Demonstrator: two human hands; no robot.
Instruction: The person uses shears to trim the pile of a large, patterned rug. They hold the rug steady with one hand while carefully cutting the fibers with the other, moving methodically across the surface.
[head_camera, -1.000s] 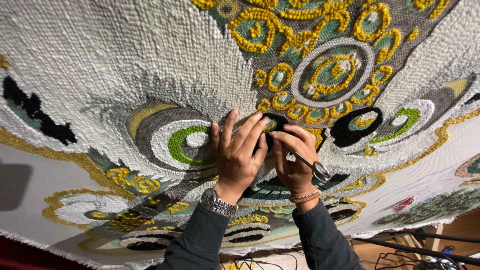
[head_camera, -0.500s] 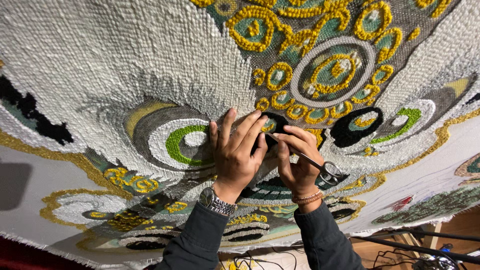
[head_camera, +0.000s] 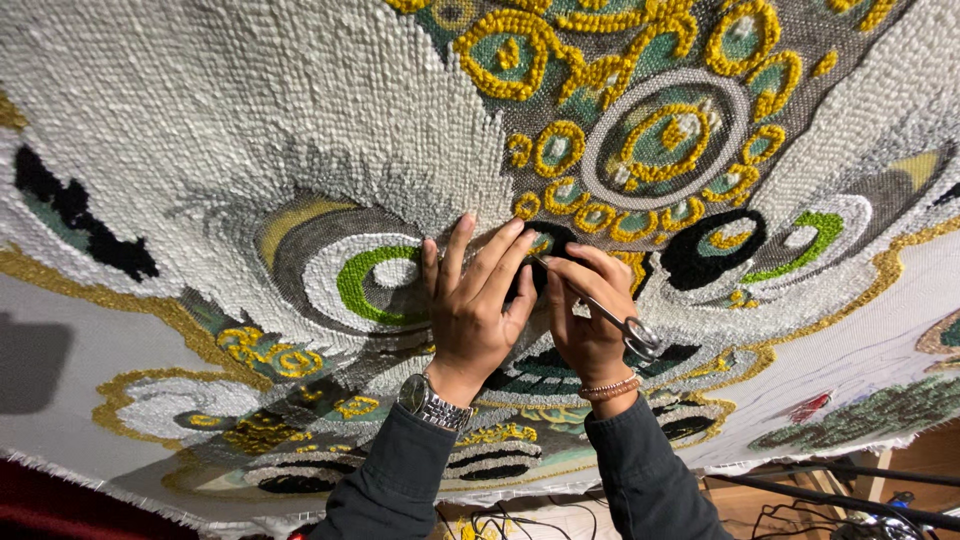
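Since a second ago, my right hand (head_camera: 588, 315) has turned the small steel scissors (head_camera: 610, 320): ring handles now sit down by my wrist, near right, blades angled up-left toward the dark patch between my hands. Fingers pinch the shank; whether the blades are apart I cannot tell. My left hand (head_camera: 475, 305) has hardly shifted, lying flat with fingers spread, pressing the big tufted wool rug (head_camera: 250, 120) just right of the green-and-white ring motif (head_camera: 375, 280). Yellow loop circles (head_camera: 640, 140) lie farther off. Judging by the new angle, trimming goes on at that same spot.
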